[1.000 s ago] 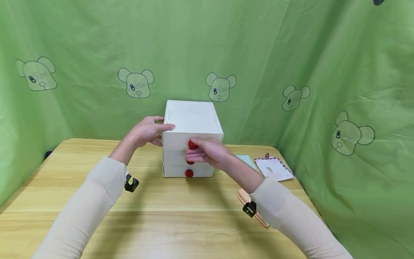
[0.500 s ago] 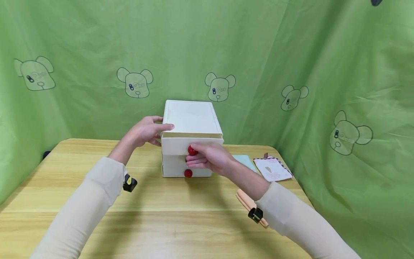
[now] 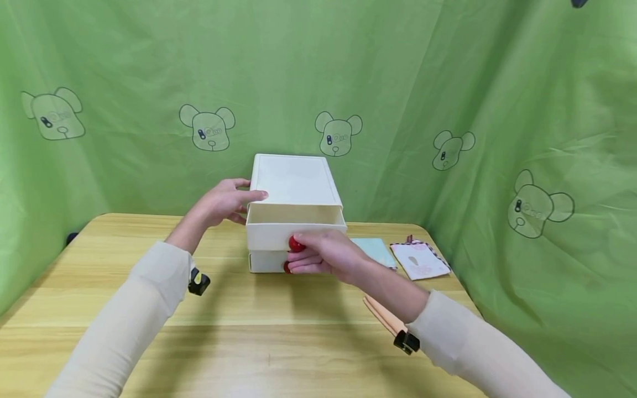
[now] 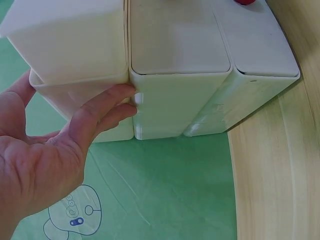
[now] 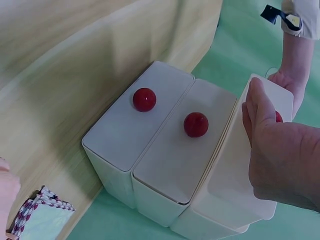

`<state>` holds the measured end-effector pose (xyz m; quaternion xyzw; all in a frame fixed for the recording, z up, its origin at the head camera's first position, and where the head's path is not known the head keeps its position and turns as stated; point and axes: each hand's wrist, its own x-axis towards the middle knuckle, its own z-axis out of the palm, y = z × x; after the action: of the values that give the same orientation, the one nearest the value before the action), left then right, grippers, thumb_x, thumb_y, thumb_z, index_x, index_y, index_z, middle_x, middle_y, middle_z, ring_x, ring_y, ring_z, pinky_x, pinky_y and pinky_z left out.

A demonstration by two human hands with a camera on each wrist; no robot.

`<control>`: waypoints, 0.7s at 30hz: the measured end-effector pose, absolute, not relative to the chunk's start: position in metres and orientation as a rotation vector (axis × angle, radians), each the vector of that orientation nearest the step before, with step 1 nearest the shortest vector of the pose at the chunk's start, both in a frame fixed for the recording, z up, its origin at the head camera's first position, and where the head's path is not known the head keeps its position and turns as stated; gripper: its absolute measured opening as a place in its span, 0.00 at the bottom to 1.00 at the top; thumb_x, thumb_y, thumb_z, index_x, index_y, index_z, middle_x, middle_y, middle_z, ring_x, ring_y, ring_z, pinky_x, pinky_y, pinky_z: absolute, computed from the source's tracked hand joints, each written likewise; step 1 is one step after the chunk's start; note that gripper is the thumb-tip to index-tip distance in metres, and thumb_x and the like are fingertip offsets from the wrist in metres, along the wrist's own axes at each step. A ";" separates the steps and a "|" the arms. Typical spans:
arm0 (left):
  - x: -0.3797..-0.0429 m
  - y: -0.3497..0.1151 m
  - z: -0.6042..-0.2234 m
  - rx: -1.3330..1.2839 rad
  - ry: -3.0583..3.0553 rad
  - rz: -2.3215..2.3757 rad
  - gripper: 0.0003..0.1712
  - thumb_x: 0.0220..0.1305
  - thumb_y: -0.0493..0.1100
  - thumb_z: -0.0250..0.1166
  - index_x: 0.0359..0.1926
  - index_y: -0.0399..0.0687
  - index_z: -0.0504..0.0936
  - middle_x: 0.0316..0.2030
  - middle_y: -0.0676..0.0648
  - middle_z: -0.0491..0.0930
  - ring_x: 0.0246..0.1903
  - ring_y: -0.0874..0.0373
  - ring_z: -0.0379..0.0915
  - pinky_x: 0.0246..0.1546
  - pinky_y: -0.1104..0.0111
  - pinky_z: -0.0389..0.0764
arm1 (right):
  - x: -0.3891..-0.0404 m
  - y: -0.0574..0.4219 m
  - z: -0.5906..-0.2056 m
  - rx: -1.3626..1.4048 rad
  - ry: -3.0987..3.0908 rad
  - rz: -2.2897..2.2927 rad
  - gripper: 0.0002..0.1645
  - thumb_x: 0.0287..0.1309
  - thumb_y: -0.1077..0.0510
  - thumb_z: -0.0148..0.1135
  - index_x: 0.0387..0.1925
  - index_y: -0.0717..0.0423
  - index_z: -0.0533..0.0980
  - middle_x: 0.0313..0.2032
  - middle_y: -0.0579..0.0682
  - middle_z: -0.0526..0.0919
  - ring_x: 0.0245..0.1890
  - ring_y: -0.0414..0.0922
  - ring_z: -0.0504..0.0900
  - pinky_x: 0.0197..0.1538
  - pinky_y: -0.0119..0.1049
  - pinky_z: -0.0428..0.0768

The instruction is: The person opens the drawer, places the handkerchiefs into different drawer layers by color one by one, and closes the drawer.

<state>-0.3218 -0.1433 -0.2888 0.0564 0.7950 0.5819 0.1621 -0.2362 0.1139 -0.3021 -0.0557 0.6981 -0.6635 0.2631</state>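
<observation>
A white three-drawer cabinet [image 3: 294, 178] stands on the table, its top drawer [image 3: 266, 237] pulled partway out. My right hand [image 3: 332, 257] pinches the red round knob [image 3: 296, 244] of that drawer, thumb over it and the other fingers below. My left hand [image 3: 223, 203] braces the cabinet's left side, thumb on its top edge. The left wrist view shows the fingers [image 4: 107, 107] lying nearly straight against the side wall, below the jutting drawer. In the right wrist view, the lower two drawers are closed, their red knobs [image 5: 195, 124] uncovered.
Right of the cabinet lie a light blue cloth [image 3: 374, 252] and a white cloth with checked trim [image 3: 421, 262]. A folded orange cloth [image 3: 383, 316] is partly under the right forearm. Green curtain [image 3: 398, 72] surrounds the wooden table [image 3: 234, 342].
My right hand has drawn the top drawer out toward me by its knob, exposing its inside. The left hand has stayed against the cabinet.
</observation>
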 end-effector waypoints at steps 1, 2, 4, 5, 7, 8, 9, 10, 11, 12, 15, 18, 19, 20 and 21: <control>-0.322 -0.143 -0.289 0.160 2.266 1.664 0.51 0.71 0.52 0.64 0.80 0.39 0.43 0.65 0.32 0.72 0.60 0.35 0.76 0.52 0.54 0.89 | -0.234 0.115 -0.302 -0.164 1.890 -1.786 0.22 0.74 0.56 0.56 0.59 0.69 0.74 0.38 0.58 0.89 0.41 0.52 0.90 0.54 0.46 0.88; -0.322 -0.143 -0.289 0.160 2.263 1.667 0.51 0.71 0.52 0.64 0.80 0.39 0.43 0.65 0.32 0.72 0.60 0.34 0.76 0.52 0.54 0.89 | -0.232 0.115 -0.302 -0.170 1.890 -1.777 0.22 0.74 0.55 0.56 0.59 0.69 0.74 0.39 0.58 0.89 0.41 0.52 0.90 0.53 0.45 0.89; -0.322 -0.143 -0.288 0.159 2.259 1.673 0.51 0.71 0.51 0.64 0.80 0.39 0.43 0.65 0.32 0.71 0.60 0.34 0.76 0.51 0.54 0.89 | -0.228 0.116 -0.301 -0.178 1.891 -1.760 0.22 0.74 0.55 0.55 0.59 0.68 0.74 0.39 0.58 0.89 0.41 0.52 0.90 0.53 0.45 0.89; -0.322 -0.143 -0.288 0.159 2.258 1.675 0.51 0.71 0.51 0.64 0.80 0.39 0.43 0.66 0.32 0.71 0.61 0.34 0.75 0.51 0.54 0.89 | -0.226 0.117 -0.301 -0.181 1.889 -1.753 0.22 0.74 0.55 0.55 0.59 0.68 0.74 0.39 0.58 0.89 0.41 0.52 0.90 0.54 0.46 0.89; -0.322 -0.144 -0.288 0.161 2.258 1.677 0.51 0.71 0.51 0.64 0.80 0.39 0.43 0.66 0.32 0.71 0.61 0.33 0.75 0.51 0.53 0.89 | -0.222 0.118 -0.302 -0.181 1.887 -1.747 0.22 0.74 0.55 0.56 0.59 0.68 0.74 0.38 0.58 0.89 0.40 0.51 0.90 0.54 0.46 0.89; -0.322 -0.144 -0.288 0.162 2.256 1.680 0.51 0.71 0.51 0.64 0.80 0.39 0.43 0.66 0.32 0.71 0.61 0.33 0.75 0.51 0.53 0.89 | -0.220 0.118 -0.302 -0.177 1.883 -1.747 0.21 0.74 0.55 0.56 0.59 0.68 0.74 0.38 0.57 0.89 0.40 0.51 0.90 0.53 0.45 0.89; -0.322 -0.144 -0.288 0.162 2.256 1.680 0.51 0.71 0.51 0.64 0.80 0.38 0.43 0.66 0.32 0.71 0.61 0.33 0.75 0.51 0.53 0.89 | -0.219 0.119 -0.302 -0.181 1.880 -1.746 0.21 0.74 0.55 0.56 0.58 0.68 0.74 0.38 0.57 0.89 0.40 0.51 0.90 0.53 0.45 0.89; -0.322 -0.144 -0.288 0.163 2.256 1.682 0.51 0.71 0.51 0.64 0.80 0.38 0.43 0.66 0.32 0.71 0.61 0.33 0.75 0.51 0.53 0.89 | -0.217 0.119 -0.303 -0.185 1.877 -1.746 0.22 0.74 0.55 0.56 0.58 0.68 0.74 0.38 0.57 0.89 0.39 0.51 0.90 0.53 0.45 0.89; -0.322 -0.144 -0.288 0.163 2.254 1.684 0.51 0.71 0.51 0.65 0.80 0.38 0.43 0.66 0.32 0.71 0.61 0.33 0.75 0.51 0.53 0.89 | -0.216 0.119 -0.303 -0.190 1.875 -1.746 0.22 0.74 0.55 0.56 0.58 0.68 0.74 0.38 0.56 0.89 0.39 0.51 0.90 0.53 0.45 0.89; -0.321 -0.144 -0.288 0.163 2.254 1.685 0.51 0.71 0.51 0.64 0.80 0.38 0.43 0.66 0.32 0.71 0.61 0.34 0.75 0.50 0.53 0.89 | -0.214 0.119 -0.304 -0.196 1.873 -1.745 0.22 0.74 0.55 0.56 0.58 0.69 0.74 0.37 0.56 0.89 0.40 0.51 0.90 0.53 0.45 0.89; -0.321 -0.143 -0.288 0.158 2.251 1.684 0.51 0.71 0.51 0.64 0.80 0.38 0.43 0.65 0.32 0.72 0.60 0.34 0.76 0.50 0.53 0.89 | -0.209 0.119 -0.304 -0.211 1.871 -1.740 0.22 0.74 0.55 0.56 0.58 0.70 0.74 0.37 0.56 0.89 0.40 0.51 0.90 0.53 0.45 0.89; -0.321 -0.143 -0.289 0.158 2.251 1.682 0.51 0.71 0.51 0.64 0.80 0.38 0.44 0.65 0.32 0.72 0.60 0.34 0.76 0.50 0.54 0.89 | -0.203 0.120 -0.305 -0.212 1.872 -1.741 0.23 0.74 0.55 0.56 0.58 0.71 0.74 0.38 0.57 0.89 0.41 0.52 0.90 0.54 0.44 0.89; -0.321 -0.143 -0.289 0.160 2.254 1.681 0.51 0.71 0.51 0.64 0.80 0.38 0.44 0.65 0.32 0.72 0.60 0.34 0.76 0.50 0.54 0.89 | -0.201 0.121 -0.306 -0.209 1.874 -1.742 0.23 0.74 0.56 0.56 0.58 0.72 0.74 0.39 0.57 0.89 0.41 0.51 0.90 0.54 0.44 0.89; -0.321 -0.143 -0.289 0.162 2.257 1.680 0.50 0.71 0.51 0.64 0.80 0.38 0.45 0.65 0.32 0.72 0.60 0.34 0.76 0.50 0.54 0.89 | -0.198 0.121 -0.306 -0.206 1.874 -1.744 0.23 0.74 0.56 0.56 0.58 0.72 0.74 0.39 0.57 0.89 0.41 0.51 0.90 0.53 0.44 0.89; -0.322 -0.143 -0.289 0.164 2.260 1.678 0.50 0.71 0.51 0.64 0.80 0.38 0.45 0.64 0.33 0.72 0.60 0.34 0.76 0.50 0.54 0.89 | -0.196 0.121 -0.307 -0.203 1.873 -1.747 0.23 0.74 0.56 0.56 0.57 0.72 0.75 0.39 0.58 0.89 0.41 0.51 0.90 0.53 0.44 0.89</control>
<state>-0.3216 -0.1433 -0.2888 0.0573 0.7911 0.5875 0.1601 -0.1961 0.1209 -0.3070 -0.0760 0.6993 -0.6523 0.2822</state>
